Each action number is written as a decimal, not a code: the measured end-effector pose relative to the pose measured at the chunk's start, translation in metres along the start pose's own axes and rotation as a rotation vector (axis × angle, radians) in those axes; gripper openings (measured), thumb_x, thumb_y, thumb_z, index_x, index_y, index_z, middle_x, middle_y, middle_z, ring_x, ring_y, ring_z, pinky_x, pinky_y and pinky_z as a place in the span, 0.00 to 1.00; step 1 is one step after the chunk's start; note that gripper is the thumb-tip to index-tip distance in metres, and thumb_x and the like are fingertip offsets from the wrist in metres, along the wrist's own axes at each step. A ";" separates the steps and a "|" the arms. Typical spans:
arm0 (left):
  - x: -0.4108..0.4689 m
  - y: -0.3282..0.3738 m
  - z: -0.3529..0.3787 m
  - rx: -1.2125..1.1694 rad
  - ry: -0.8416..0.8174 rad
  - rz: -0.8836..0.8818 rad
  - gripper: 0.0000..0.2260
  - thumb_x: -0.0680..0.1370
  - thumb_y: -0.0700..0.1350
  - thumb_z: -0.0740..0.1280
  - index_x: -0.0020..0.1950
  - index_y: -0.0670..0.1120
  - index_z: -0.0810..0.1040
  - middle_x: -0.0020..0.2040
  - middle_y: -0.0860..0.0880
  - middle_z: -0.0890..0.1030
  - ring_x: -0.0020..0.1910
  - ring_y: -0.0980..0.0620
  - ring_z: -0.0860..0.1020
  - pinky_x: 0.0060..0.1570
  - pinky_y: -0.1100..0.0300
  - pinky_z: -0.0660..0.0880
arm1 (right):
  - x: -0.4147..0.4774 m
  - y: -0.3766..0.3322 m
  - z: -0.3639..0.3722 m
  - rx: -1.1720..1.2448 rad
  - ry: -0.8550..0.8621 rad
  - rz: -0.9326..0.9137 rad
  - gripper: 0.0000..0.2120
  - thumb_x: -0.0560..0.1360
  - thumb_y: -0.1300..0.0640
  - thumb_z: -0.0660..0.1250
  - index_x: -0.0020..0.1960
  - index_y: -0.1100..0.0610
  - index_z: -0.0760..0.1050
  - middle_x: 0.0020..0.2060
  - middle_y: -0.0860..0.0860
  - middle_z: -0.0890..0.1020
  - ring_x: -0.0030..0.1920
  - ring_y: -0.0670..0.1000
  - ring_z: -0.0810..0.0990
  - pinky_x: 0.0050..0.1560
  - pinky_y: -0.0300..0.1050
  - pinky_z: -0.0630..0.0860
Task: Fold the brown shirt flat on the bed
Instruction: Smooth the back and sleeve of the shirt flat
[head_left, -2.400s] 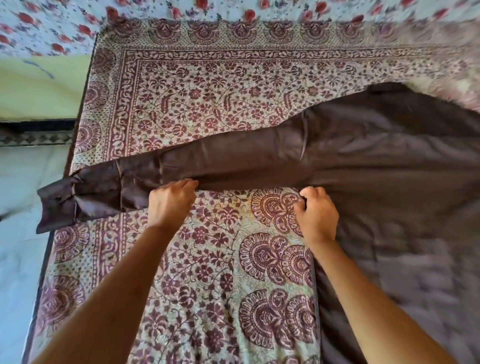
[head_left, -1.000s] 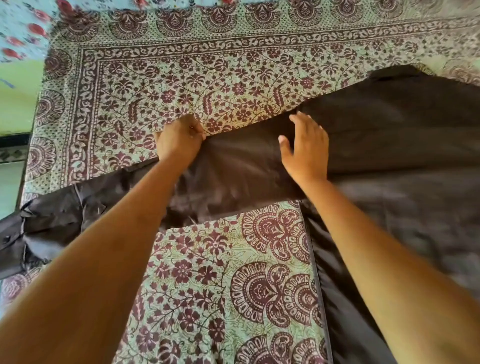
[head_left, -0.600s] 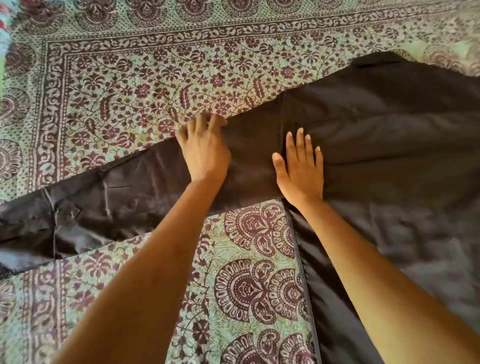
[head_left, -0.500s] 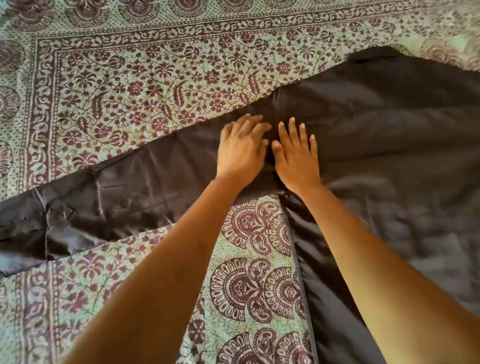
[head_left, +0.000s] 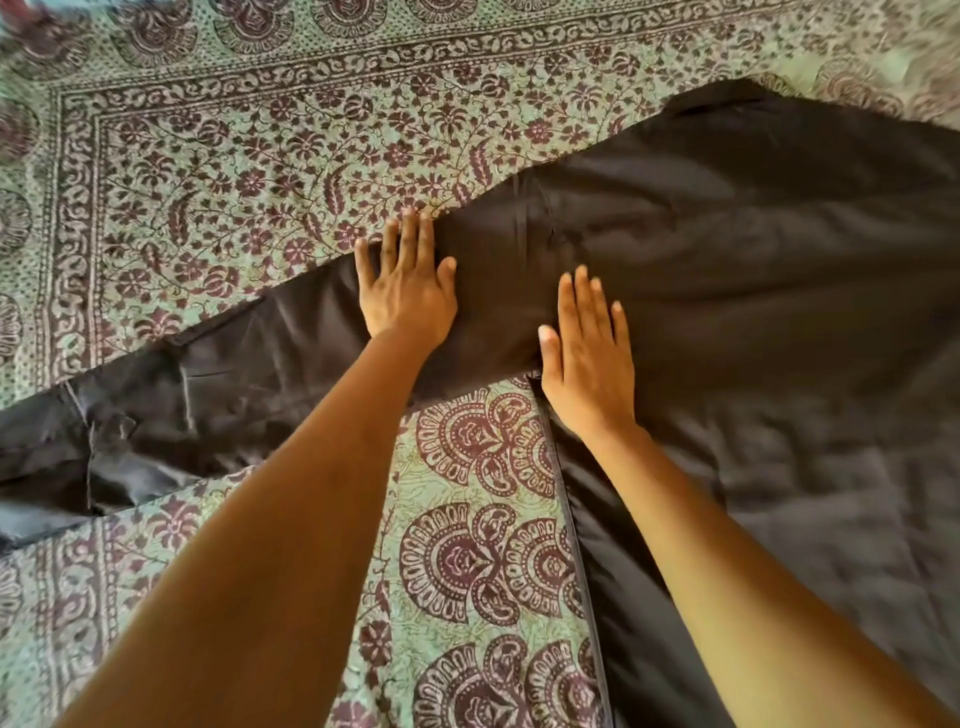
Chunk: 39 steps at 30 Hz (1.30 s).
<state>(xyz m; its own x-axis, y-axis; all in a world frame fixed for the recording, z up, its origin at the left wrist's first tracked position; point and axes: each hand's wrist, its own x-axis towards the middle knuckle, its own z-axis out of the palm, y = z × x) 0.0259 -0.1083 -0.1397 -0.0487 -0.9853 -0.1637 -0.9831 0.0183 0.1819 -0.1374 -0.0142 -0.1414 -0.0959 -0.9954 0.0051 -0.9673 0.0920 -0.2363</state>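
Observation:
The brown shirt (head_left: 753, 270) lies spread on the bed, its body filling the right side and one long sleeve (head_left: 218, 374) stretching left to the frame edge, where the cuff is creased. My left hand (head_left: 408, 288) presses flat on the upper sleeve, fingers apart, fingertips reaching the sleeve's far edge. My right hand (head_left: 587, 353) lies flat, palm down, at the armpit where sleeve meets body. Neither hand grips the cloth.
A green bedsheet (head_left: 249, 171) with a maroon floral print and bordered edge covers the bed all around the shirt. Large paisley motifs (head_left: 478, 545) show between my forearms. The shirt's side seam (head_left: 576, 519) runs down towards me.
Both hands let go of the sleeve's near edge and went flat on the cloth. My left hand came next to the right one, then slid back left along the sleeve.

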 end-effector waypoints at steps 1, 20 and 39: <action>-0.004 0.008 -0.001 0.001 0.023 -0.008 0.25 0.82 0.54 0.44 0.77 0.48 0.45 0.78 0.50 0.46 0.76 0.51 0.45 0.73 0.48 0.38 | -0.003 0.002 0.003 -0.015 -0.024 0.000 0.30 0.77 0.47 0.39 0.75 0.59 0.51 0.75 0.55 0.54 0.75 0.52 0.52 0.73 0.50 0.46; 0.000 0.067 0.006 0.018 0.029 0.561 0.23 0.80 0.54 0.46 0.76 0.54 0.51 0.77 0.51 0.51 0.76 0.50 0.50 0.72 0.49 0.45 | -0.027 0.011 0.011 -0.107 0.068 0.330 0.32 0.77 0.47 0.43 0.74 0.66 0.49 0.74 0.63 0.53 0.75 0.58 0.53 0.73 0.51 0.48; -0.027 0.014 0.012 0.049 0.004 0.256 0.26 0.79 0.56 0.44 0.77 0.51 0.49 0.77 0.53 0.51 0.76 0.53 0.50 0.73 0.50 0.43 | -0.025 0.015 0.013 -0.104 0.057 0.316 0.31 0.77 0.48 0.47 0.73 0.67 0.54 0.73 0.64 0.58 0.73 0.60 0.57 0.72 0.51 0.47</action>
<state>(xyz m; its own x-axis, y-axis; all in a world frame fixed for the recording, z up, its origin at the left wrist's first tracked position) 0.0117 -0.0792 -0.1445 -0.2965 -0.9481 -0.1150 -0.9462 0.2753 0.1697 -0.1462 0.0112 -0.1580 -0.4050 -0.9143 0.0026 -0.9062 0.4010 -0.1344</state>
